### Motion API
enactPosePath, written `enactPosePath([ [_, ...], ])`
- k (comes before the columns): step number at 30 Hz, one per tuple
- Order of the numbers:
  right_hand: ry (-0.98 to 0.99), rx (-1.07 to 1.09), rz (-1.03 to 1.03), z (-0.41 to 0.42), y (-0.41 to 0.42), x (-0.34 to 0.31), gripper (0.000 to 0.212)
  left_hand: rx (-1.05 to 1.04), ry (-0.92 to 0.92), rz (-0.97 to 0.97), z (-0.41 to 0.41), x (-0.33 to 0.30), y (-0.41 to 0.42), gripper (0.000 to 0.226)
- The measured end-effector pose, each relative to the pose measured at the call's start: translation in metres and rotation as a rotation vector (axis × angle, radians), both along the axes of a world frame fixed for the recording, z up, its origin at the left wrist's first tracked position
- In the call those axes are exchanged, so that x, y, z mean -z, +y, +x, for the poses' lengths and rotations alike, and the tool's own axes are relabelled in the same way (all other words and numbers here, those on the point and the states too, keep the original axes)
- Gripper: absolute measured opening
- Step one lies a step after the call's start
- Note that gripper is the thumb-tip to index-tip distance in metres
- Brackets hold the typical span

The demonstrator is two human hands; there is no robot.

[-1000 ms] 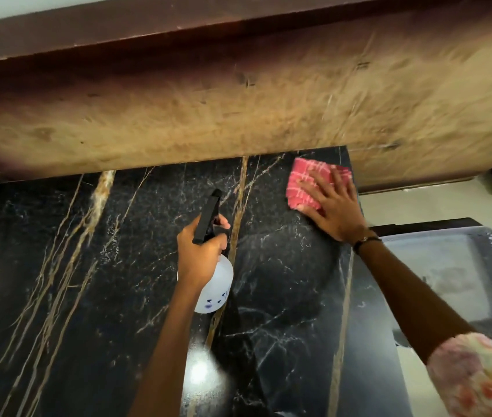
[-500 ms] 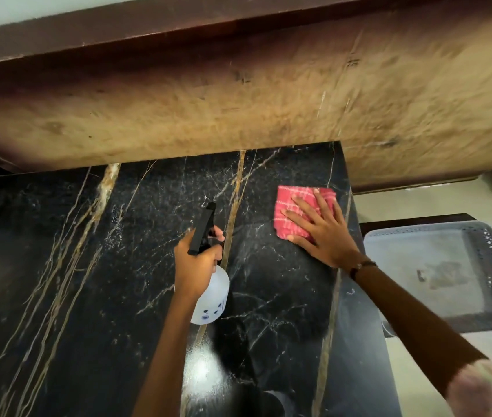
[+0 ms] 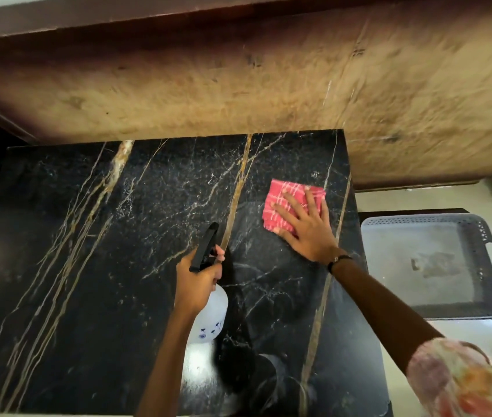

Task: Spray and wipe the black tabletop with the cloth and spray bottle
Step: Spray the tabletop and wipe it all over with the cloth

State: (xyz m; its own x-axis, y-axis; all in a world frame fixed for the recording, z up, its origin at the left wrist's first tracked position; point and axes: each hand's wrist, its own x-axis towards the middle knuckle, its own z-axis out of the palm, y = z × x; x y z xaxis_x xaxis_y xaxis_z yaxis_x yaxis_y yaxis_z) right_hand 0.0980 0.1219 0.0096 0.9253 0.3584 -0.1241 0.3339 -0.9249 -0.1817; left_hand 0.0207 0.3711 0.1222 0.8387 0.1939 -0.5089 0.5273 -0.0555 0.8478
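Right hand (image 3: pixel 305 227) lies flat on the red cloth (image 3: pixel 287 203), fingers straight and spread, pressing it onto the tabletop (image 3: pixel 118 236) near the far right corner, close to the right edge. Nothing gripped there, just palm-down pressure. Left hand (image 3: pixel 198 281) is clenched round the neck of the spray bottle (image 3: pixel 211 314), one finger by the black trigger head, nozzle aimed forward over mid-table. Bottle is held above the surface, not resting on it, white body hanging below the fist. Fine speckle shows on the black stone near the nozzle line; could be spray droplets or just marble fleck, can't tell.

Judged step: wiping the right side, sprayer held ready.

Risks:
- Cloth sits near the right edge; an outward stroke could push it off, toward the grey basket (image 3: pixel 437 266) beside the table. Flat hand has no hold on the cloth, so it may also bunch or slip out under the palm.
- Wet polished stone is slick; palm may skid.
- Accidental trigger squeeze could spray the wall (image 3: pixel 238 85) behind rather than the table, given the forward aim.
- Left and near parts look unwiped; easy to miss patches on the dark, glary top.
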Motion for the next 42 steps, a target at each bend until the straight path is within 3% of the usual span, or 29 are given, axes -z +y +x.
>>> enactPosePath([
  [5,-0.063,-0.220,-0.041,-0.060,-0.051,-0.003,0.060,-0.049,0.013,-0.026,-0.021,0.003,0.005,0.036],
  [8,-0.020,-0.083,-0.057,-0.033,-0.057,-0.007,0.063,-0.075,0.020,-0.033,-0.030,0.004,0.008,0.035],
  [12,0.048,0.112,-0.006,0.012,0.007,-0.009,0.067,-0.085,0.013,-0.041,-0.042,0.002,0.010,0.032],
  [17,0.036,-0.151,-0.061,-0.014,0.086,-0.006,0.062,-0.087,0.017,-0.028,-0.049,-0.002,0.012,0.033],
  [22,-0.027,-0.397,-0.049,-0.083,0.038,0.001,0.058,-0.106,0.017,-0.017,-0.057,-0.002,0.019,0.033],
  [26,-0.038,-0.235,-0.075,-0.054,-0.004,-0.004,0.059,-0.125,0.014,-0.012,-0.063,-0.004,0.025,0.034],
  [29,0.036,-0.009,-0.035,-0.017,0.027,-0.008,0.062,-0.127,0.001,-0.016,-0.070,-0.004,0.027,0.031],
  [31,0.063,0.025,-0.030,-0.008,0.061,-0.007,0.063,-0.133,-0.001,-0.014,-0.076,-0.003,0.028,0.029],
  [36,0.003,-0.271,-0.053,-0.075,0.103,-0.002,0.058,-0.136,0.002,-0.007,-0.091,0.001,0.025,0.028],
  [39,0.011,-0.408,-0.034,-0.129,0.073,0.001,0.058,-0.120,-0.002,0.001,-0.097,0.002,0.020,0.027],
  [42,-0.029,-0.377,-0.020,-0.149,0.012,0.000,0.057,-0.104,-0.003,0.011,-0.103,0.001,0.015,0.030],
])
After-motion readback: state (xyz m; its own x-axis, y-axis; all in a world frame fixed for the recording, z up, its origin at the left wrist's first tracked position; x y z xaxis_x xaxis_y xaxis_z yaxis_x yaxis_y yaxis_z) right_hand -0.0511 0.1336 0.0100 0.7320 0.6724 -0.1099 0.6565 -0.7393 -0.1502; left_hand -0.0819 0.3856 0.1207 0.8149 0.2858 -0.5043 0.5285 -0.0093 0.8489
